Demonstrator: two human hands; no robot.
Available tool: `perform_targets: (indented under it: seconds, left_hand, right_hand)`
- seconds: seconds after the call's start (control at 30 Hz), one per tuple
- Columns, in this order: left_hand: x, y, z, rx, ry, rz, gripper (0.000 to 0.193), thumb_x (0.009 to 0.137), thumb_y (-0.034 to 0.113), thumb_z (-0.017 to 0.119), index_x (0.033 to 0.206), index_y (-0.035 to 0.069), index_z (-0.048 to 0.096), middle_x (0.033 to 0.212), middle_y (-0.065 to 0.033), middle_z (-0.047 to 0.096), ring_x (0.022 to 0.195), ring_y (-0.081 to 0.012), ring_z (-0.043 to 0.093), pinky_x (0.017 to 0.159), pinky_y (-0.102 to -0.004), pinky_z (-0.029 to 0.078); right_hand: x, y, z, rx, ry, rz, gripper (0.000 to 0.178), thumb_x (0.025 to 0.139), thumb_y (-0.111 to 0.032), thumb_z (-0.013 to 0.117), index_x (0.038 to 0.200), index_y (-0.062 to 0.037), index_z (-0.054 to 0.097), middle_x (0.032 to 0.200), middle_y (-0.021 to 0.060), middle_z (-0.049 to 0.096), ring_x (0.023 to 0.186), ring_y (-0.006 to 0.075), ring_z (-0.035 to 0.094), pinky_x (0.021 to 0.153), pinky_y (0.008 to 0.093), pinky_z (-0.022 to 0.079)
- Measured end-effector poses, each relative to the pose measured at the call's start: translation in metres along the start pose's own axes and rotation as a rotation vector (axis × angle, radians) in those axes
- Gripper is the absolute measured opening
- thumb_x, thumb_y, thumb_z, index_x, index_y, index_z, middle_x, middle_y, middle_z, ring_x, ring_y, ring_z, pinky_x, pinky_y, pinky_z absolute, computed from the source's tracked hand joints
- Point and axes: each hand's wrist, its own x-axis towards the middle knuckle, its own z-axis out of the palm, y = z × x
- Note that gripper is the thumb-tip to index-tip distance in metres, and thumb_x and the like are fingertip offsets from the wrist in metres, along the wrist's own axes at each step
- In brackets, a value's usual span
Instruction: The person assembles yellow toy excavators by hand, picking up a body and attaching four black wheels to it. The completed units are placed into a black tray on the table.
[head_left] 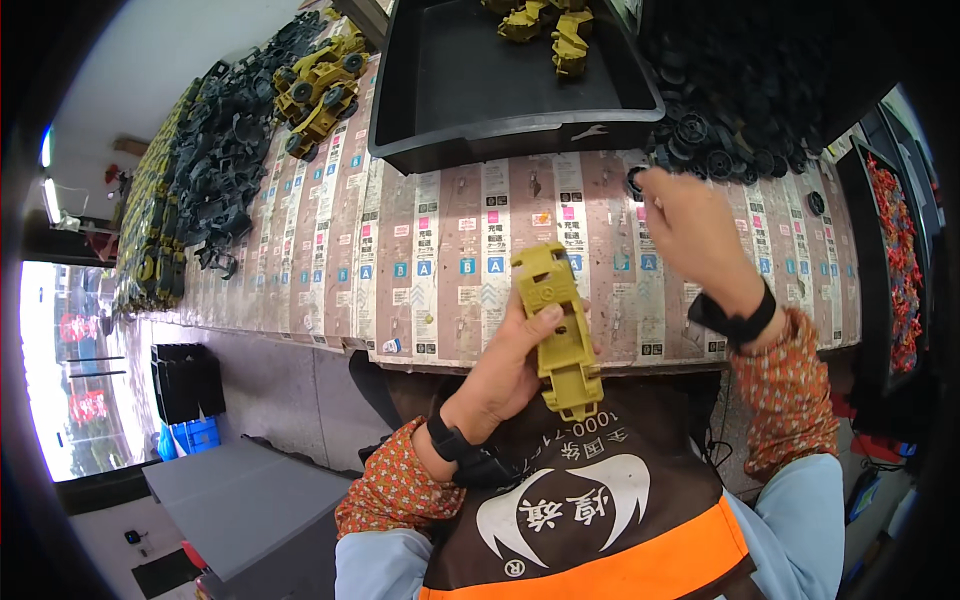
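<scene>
My left hand (pixel 505 365) is wrapped round a yellow plastic toy vehicle body (pixel 568 350), which stands tilted near the table's front edge with its hollow side facing up. The thumb lies across its middle. No wheels show on it. Farther right, my right hand (pixel 695 232) is raised over the table, its fingers closed in a pinch. A small black toy wheel (pixel 634 183) shows at the fingertips, partly hidden by them. A heap of black wheels (pixel 700 135) lies just beyond this hand.
A black tray (pixel 500 130) with several yellow parts (pixel 570 45) stands at the back. Yellow toy vehicles with wheels (pixel 318 100) and a pile of dark parts (pixel 215 170) lie on the left. One loose wheel (pixel 815 203) and a bin of red pieces (pixel 895 260) are at the right.
</scene>
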Motion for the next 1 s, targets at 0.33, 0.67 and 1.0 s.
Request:
perform_targets:
  seconds: [0.33,0.67,1.0]
  left_hand:
    - [-0.003,0.012,-0.016,-0.055,0.027,0.069,0.057,0.100,0.025,0.064,0.148,0.004,0.041,0.141,-0.0165,0.057,0.104,-0.0279,0.070,0.090,-0.0435,0.061]
    - [0.010,0.014,-0.011,-0.047,0.185,0.237,0.051,0.101,0.023,0.067,0.145,0.010,0.046,0.140,-0.0129,0.061,0.098,-0.0226,0.071,0.082,-0.0357,0.063]
    - [0.006,0.016,-0.012,-0.094,0.218,0.236,0.046,0.101,0.021,0.068,0.141,0.014,0.047,0.134,-0.0107,0.062,0.097,-0.0224,0.071,0.078,-0.0376,0.063]
  right_hand:
    - [0.027,0.039,0.041,-0.186,0.162,-0.265,0.030,0.083,-0.001,0.065,0.113,-0.0005,0.061,0.108,0.0192,0.061,0.107,0.0366,0.062,0.084,0.0436,0.057]
    - [-0.069,-0.038,0.023,1.179,-0.529,0.028,0.049,0.093,0.001,0.064,0.140,-0.0028,0.054,0.133,0.0054,0.057,0.119,0.0147,0.059,0.104,0.0323,0.051]
    - [-0.080,-0.041,0.048,1.567,-0.411,0.254,0.038,0.097,-0.005,0.066,0.132,-0.0007,0.052,0.124,0.0102,0.063,0.108,0.0202,0.069,0.095,0.0343,0.059]
